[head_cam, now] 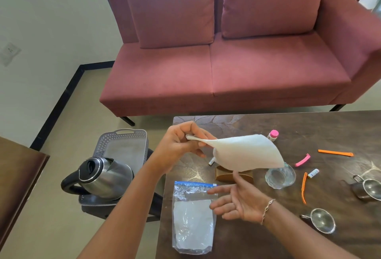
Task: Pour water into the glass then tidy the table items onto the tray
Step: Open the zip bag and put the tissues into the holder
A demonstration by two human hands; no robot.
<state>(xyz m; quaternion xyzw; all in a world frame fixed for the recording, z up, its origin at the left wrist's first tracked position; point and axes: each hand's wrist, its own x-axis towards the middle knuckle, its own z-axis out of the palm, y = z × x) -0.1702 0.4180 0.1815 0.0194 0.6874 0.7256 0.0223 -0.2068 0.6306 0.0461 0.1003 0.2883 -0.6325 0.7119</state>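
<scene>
Nearest the viewer, on the dark, grain-patterned bench (268,244), lies a clear zip bag (193,217) with a blue seal strip, crinkled and holding something flat and white. Just right of it the right grip (241,203) hangs palm-up with its fingers spread and relaxed, holding nothing; a thin chain bracelet (267,210) circles the wrist. A small round wire-mesh strainer (321,220) rests further right.

Beyond these, a ribbed clear glass (280,175) stands upright on the bench beside a brown, leather-like case (233,175) — whether it holds water cannot be told. Left of the bench, a brushed-steel kettle (105,178) with a black handle and lid sits on a low dark stand.

Above the case, the left grip (181,147) pinches one corner of a soft white cloth (245,151), which droops in a curved fold over the right palm. Behind the kettle lies the grey plastic tray (123,147) — rectangular, lattice-walled, off the bench. Farthest back stands a plum fabric sofa (226,69).
</scene>
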